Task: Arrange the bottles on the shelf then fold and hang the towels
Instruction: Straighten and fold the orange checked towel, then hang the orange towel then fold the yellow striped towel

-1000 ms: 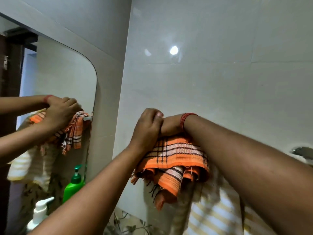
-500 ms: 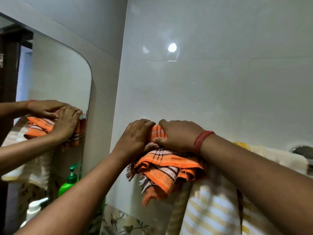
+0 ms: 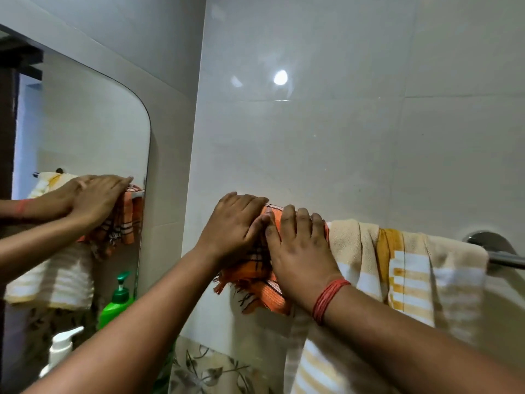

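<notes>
The left hand and the right hand lie side by side, fingers flat and spread, palms pressing the orange checked towel where it drapes over the metal towel rail. Just right of it hangs a cream towel with yellow stripes. In the mirror, 2 pump bottles show: 1 green bottle, 1 white bottle.

2 towels, 2 hands, 2 reflected bottles, 1 rail.

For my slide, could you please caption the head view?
Both hands, left and right, press an orange checked towel over the towel bar, beside a cream striped towel.
</notes>
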Motion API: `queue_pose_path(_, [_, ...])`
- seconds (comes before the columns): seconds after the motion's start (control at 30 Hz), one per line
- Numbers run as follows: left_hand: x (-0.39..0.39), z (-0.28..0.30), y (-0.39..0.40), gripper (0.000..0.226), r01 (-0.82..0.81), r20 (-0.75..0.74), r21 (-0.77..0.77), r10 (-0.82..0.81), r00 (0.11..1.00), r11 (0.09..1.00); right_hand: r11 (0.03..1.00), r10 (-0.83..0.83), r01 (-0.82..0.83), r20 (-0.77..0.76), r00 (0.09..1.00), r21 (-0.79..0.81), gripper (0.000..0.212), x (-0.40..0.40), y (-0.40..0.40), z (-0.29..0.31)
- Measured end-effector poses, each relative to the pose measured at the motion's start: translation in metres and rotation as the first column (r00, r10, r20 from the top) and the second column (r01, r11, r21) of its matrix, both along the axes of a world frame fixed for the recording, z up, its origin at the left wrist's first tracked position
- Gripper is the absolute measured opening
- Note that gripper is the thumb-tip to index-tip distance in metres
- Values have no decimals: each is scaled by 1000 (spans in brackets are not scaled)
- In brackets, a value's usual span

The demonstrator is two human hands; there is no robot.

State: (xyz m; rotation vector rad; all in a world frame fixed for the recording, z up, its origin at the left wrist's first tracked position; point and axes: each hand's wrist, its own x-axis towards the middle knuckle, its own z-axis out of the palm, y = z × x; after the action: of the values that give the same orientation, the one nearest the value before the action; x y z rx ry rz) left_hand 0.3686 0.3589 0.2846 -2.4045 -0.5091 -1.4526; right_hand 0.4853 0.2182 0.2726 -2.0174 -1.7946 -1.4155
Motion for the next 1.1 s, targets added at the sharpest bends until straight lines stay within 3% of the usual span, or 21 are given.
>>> queue_pose_path(0.13, [3, -13, 9, 61, -24, 46, 90, 20, 999, 996, 982, 98, -117, -130, 987, -148, 85, 8, -11, 54])
queue_pose_path(0.27, [1, -19, 17, 76, -100, 5, 136, 101, 995, 986, 959, -12, -61, -256, 967, -276, 95, 19, 2, 78])
queue_pose_path(0.4, [-1, -35, 9, 88, -85, 63, 62, 81, 995, 994, 997, 44, -50, -103, 994, -55, 93, 18, 3, 42])
queue_pose_path(0.53, [4, -86, -17, 86, 46, 255, -204, 7, 967, 978, 972, 167, -153, -64, 984, 180, 71, 3, -9, -17])
queue_pose_path(0.63, [8, -127, -37, 76, 81, 270, -314, 7, 963, 946, 957, 251, -235, -76, 965, 171, 59, -10, -9, -74])
queue_pose_path(0.93, [8, -219, -50, 76, -83, -40, -193, 77, 996, 978, 985, 172, -164, -162, 972, 60, 32, -9, -7, -178])
queue_pose_path(1.1, [15, -218, -77, 81, 89, 131, -84, -77, 988, 992, 894, 409, -364, -148, 900, 262, 23, -6, -54, -175])
